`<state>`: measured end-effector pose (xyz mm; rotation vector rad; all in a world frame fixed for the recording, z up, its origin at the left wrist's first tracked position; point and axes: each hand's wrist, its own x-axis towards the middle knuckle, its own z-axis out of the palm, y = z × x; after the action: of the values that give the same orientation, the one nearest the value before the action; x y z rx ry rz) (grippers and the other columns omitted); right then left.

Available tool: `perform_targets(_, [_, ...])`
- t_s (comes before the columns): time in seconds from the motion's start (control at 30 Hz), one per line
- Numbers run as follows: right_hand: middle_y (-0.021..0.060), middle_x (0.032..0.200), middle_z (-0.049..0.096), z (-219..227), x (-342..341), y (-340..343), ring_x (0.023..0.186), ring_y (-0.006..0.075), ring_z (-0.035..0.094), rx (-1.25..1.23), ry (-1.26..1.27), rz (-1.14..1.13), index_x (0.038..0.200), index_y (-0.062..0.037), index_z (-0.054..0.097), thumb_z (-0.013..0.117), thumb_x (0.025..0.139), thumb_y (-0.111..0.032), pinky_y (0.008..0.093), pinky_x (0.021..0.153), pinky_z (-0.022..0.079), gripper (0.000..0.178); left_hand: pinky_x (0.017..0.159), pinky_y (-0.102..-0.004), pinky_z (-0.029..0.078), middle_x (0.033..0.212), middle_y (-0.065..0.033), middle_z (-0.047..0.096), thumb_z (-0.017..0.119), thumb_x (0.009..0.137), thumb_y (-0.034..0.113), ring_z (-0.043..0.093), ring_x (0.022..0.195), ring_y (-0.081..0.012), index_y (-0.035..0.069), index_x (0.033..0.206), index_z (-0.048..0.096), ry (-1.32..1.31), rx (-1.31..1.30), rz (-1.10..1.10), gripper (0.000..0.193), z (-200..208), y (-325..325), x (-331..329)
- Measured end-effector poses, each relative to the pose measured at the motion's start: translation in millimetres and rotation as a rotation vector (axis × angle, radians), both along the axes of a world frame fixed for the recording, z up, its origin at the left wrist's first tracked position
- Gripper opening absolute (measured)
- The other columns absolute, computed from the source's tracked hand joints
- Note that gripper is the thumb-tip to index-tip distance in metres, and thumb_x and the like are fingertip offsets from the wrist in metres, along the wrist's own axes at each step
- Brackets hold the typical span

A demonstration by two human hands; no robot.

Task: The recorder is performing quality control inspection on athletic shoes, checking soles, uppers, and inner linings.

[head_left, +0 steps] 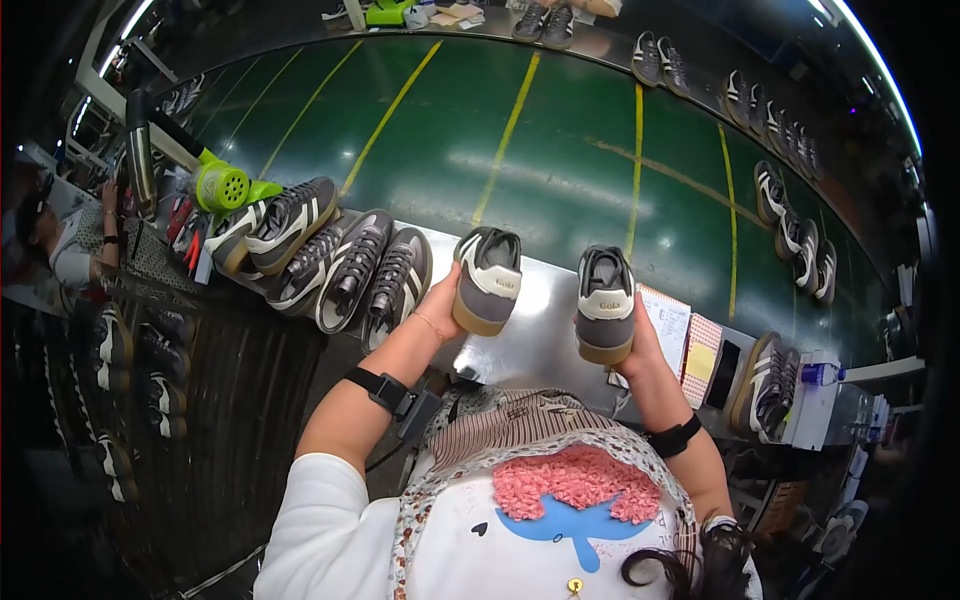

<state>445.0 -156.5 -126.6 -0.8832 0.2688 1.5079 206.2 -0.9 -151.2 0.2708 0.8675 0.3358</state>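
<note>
Left hand [444, 304]: closed around the outer side of a dark grey low-top sneaker [487, 290], white heel tab, gum sole; held at the centre of the frame, heel toward the wearer.

Right hand [646, 343]: closed around the outer side of a matching sneaker [606, 312], right of centre, likewise heel-on. The two shoes stand well apart.

Below them: bare metal ledge [536, 325].

Left of centre: row of similar sneakers [352, 268], side by side, some overlapping.

Upper left: lime-green blower-like tool [222, 186].

Upper half: green conveyor belt [575, 140], yellow cross lines.

Right of centre: printed sheet [664, 318]; farther right, sneaker pair [768, 388] and capped plastic bottle [823, 374].
</note>
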Motion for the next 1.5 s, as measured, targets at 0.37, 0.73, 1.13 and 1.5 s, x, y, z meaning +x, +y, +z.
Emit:
perform_targets(0.37, [0.0152, 0.101, 0.057, 20, -25, 16, 0.087, 0.0313, 0.057, 0.013, 0.292, -0.124, 0.109, -0.0069, 0.054, 0.047, 0.087, -0.040, 0.0406, 0.079, 0.050, 0.040, 0.085, -0.0437, 0.048, 0.112, -0.0080, 0.056, 0.032, 0.093, 0.039, 0.056, 0.101, -0.0242, 0.012, 0.116, 0.050, -0.140, -0.239, 0.066, 0.039, 44, -34, 49])
perform_targets(0.73, [0.0065, 0.113, 0.054, 21, -24, 10, 0.102, 0.0245, 0.053, 0.027, 0.244, -0.107, 0.113, -0.0132, 0.052, 0.035, 0.089, -0.044, 0.0405, 0.090, 0.043, 0.043, 0.088, -0.0447, 0.046, 0.114, -0.0079, 0.055, 0.034, 0.092, 0.042, 0.055, 0.104, -0.0255, 0.013, 0.115, 0.051, -0.147, -0.206, 0.028, 0.041, 36, -43, 56])
perform_targets(1.13, [0.0046, 0.110, 0.057, 15, -20, 6, 0.102, 0.0226, 0.054, 0.095, 0.270, -0.103, 0.111, -0.0146, 0.053, 0.033, 0.090, -0.046, 0.0390, 0.092, 0.042, 0.042, 0.091, -0.0472, 0.043, 0.119, -0.0094, 0.051, 0.028, 0.093, 0.044, 0.051, 0.108, -0.0276, 0.014, 0.119, 0.048, -0.129, -0.149, 0.025, 0.045, 44, -49, 60])
perform_targets(1.5, [0.0072, 0.122, 0.050, 19, -18, 2, 0.112, 0.0258, 0.048, 0.009, 0.161, -0.087, 0.119, -0.0139, 0.049, 0.028, 0.090, -0.052, 0.0440, 0.096, 0.037, 0.053, 0.094, -0.0426, 0.038, 0.121, -0.0125, 0.050, 0.035, 0.093, 0.036, 0.048, 0.112, -0.0302, 0.010, 0.126, 0.043, 0.283, 0.410, -0.281, 0.043, -14, -32, 40])
